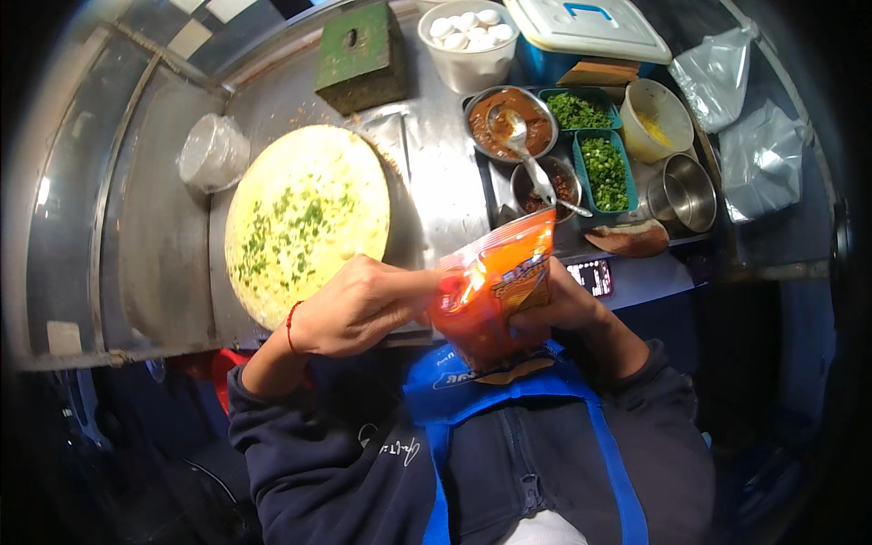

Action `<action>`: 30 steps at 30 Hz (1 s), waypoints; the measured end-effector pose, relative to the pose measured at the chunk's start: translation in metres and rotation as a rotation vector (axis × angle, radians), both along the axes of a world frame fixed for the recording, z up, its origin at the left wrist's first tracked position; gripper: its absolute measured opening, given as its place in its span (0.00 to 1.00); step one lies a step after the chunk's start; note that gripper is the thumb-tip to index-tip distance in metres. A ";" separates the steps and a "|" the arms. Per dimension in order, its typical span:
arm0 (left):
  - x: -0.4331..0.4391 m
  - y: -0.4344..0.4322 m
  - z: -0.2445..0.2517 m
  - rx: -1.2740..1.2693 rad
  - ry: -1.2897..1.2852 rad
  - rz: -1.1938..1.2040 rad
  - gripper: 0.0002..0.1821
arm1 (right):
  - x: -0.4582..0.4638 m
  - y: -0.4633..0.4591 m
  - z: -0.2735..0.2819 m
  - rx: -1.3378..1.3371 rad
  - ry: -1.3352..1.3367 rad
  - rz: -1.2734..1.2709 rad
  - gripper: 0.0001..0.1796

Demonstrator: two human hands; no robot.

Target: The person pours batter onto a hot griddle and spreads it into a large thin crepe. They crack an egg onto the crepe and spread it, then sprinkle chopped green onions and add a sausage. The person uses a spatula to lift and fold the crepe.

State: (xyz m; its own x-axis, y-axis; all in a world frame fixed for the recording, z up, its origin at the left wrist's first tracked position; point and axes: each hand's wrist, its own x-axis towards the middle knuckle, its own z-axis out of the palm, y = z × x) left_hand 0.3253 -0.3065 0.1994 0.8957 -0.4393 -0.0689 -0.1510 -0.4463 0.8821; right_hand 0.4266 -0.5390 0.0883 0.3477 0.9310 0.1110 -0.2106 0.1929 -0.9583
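Observation:
An orange plastic snack packet (497, 286), which bears writing, is held in front of my chest between both hands. My left hand (371, 303), with a red string bracelet at the wrist, pinches the packet's left side. On the other side my right hand (569, 293) grips it, its fingers partly hidden behind the film. Whether the packet is torn open cannot be made out. Just beyond my left hand lies a round, pale yellow crepe (310, 218) on a griddle, strewn with chopped green onion (300, 218).
Behind stand a green metal box (357, 58), a tub of eggs (466, 58) and a lidded container (589, 30). To the right are a sauce bowl with a spoon (511, 126), a chilli bowl (545, 187), green trays (606, 170), a steel bowl (681, 194) and a phone (591, 276).

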 end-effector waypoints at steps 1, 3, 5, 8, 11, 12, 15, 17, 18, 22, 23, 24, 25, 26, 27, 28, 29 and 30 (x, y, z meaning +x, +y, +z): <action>-0.015 0.006 -0.004 -0.012 0.098 0.014 0.18 | -0.010 0.004 0.000 -0.032 0.031 0.052 0.27; -0.040 0.012 -0.017 -0.094 0.069 0.013 0.18 | -0.034 0.014 -0.001 -0.129 0.137 0.099 0.27; -0.060 0.021 -0.025 -0.118 0.106 0.004 0.16 | -0.054 0.024 -0.002 -0.198 0.019 0.034 0.23; -0.083 0.031 -0.038 -0.044 0.186 0.062 0.11 | -0.080 0.038 -0.006 -0.218 0.119 -0.052 0.20; -0.096 0.038 -0.049 0.006 0.128 0.095 0.09 | -0.095 0.047 -0.009 -0.224 0.056 -0.076 0.20; -0.098 0.039 -0.052 0.045 0.044 0.095 0.09 | -0.099 0.050 -0.010 -0.253 0.054 -0.075 0.20; -0.107 0.037 -0.063 0.098 -0.139 0.144 0.01 | -0.108 0.055 -0.013 -0.278 0.024 -0.104 0.20; -0.110 0.036 -0.069 0.143 -0.233 0.133 0.01 | -0.115 0.056 -0.015 -0.327 0.029 -0.113 0.22; -0.110 0.035 -0.073 0.175 -0.258 0.146 0.01 | -0.118 0.056 -0.017 -0.338 -0.013 -0.130 0.23; -0.111 0.038 -0.086 0.362 -0.311 0.104 0.03 | -0.127 0.057 -0.021 -0.335 -0.180 -0.216 0.26; -0.111 0.041 -0.089 0.372 -0.306 0.092 0.03 | -0.129 0.056 -0.021 -0.319 -0.218 -0.236 0.26; -0.110 0.043 -0.092 0.367 -0.293 0.086 0.03 | -0.131 0.057 -0.022 -0.315 -0.311 -0.277 0.25; -0.110 0.046 -0.096 0.352 -0.287 0.091 0.04 | -0.133 0.056 -0.021 -0.391 -0.354 -0.247 0.23; -0.109 0.047 -0.099 0.241 -0.265 0.018 0.05 | -0.135 0.057 -0.020 -0.379 -0.353 -0.263 0.22; -0.111 0.048 -0.102 0.278 -0.228 -0.022 0.06 | -0.136 0.057 -0.018 -0.378 -0.342 -0.256 0.22; -0.111 0.047 -0.104 0.253 -0.209 -0.033 0.07 | -0.137 0.057 -0.016 -0.388 -0.314 -0.258 0.21; -0.111 0.048 -0.106 0.199 -0.183 -0.040 0.07 | -0.138 0.058 -0.013 -0.409 -0.308 -0.260 0.21; -0.111 0.047 -0.107 0.204 -0.161 -0.039 0.08 | -0.139 0.058 -0.010 -0.418 -0.327 -0.263 0.22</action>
State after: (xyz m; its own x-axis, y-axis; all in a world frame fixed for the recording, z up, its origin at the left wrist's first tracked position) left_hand 0.2147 -0.2594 0.0925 0.8850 -0.4654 -0.0172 -0.3030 -0.6034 0.7376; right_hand 0.2873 -0.4808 0.0779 0.5820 0.8062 -0.1068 0.1117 -0.2093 -0.9714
